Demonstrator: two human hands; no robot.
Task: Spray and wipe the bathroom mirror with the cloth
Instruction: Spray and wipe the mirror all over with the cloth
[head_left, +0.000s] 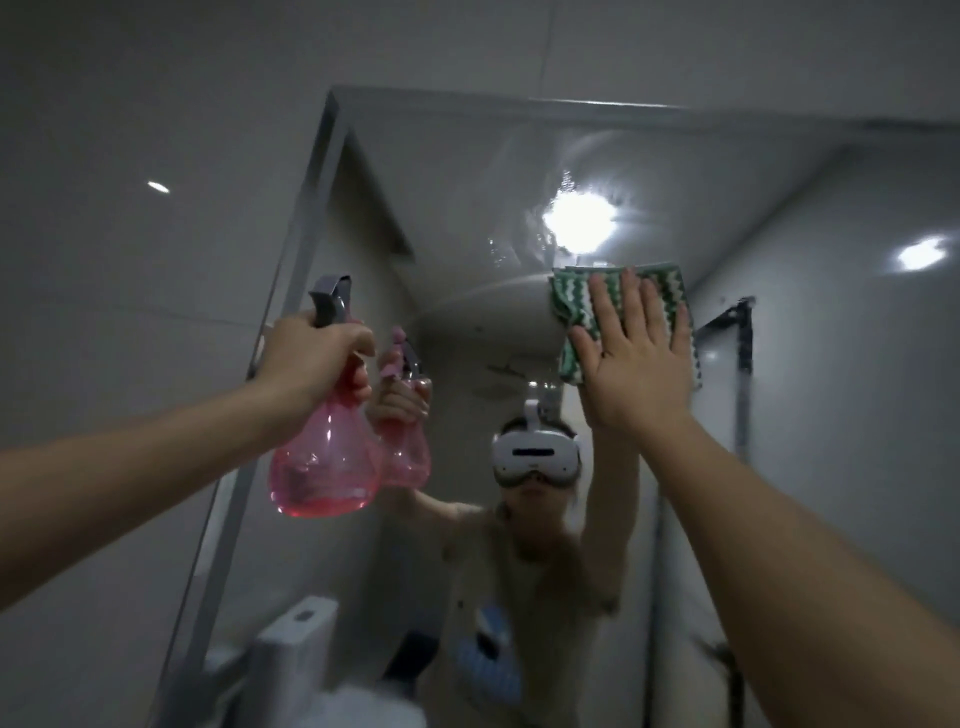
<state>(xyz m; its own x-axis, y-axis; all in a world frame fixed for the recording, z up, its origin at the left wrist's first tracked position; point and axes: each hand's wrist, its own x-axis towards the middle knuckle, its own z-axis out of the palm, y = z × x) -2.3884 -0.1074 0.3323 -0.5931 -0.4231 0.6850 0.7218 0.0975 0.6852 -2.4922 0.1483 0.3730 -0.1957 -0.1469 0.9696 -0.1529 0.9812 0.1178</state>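
Your mirror (467, 218) fills the centre and right of the frame, its grey frame edge running from the lower left up to the top centre, and wet streaks show on the glass around the reflected ceiling light in the upper right. Your spray bottle (324, 457), pink and see-through, hangs at left centre with its long axis upright, fat base down, grey spray head on top pointing up and right toward the glass. The green-and-white cloth (574, 296) lies flat on the mirror at upper right centre. Your right hand (636, 364) presses it there with fingers straight and spread, palm on the cloth. Your left hand (311, 358) has its fingers curled round the bottle's neck just below the grey head.
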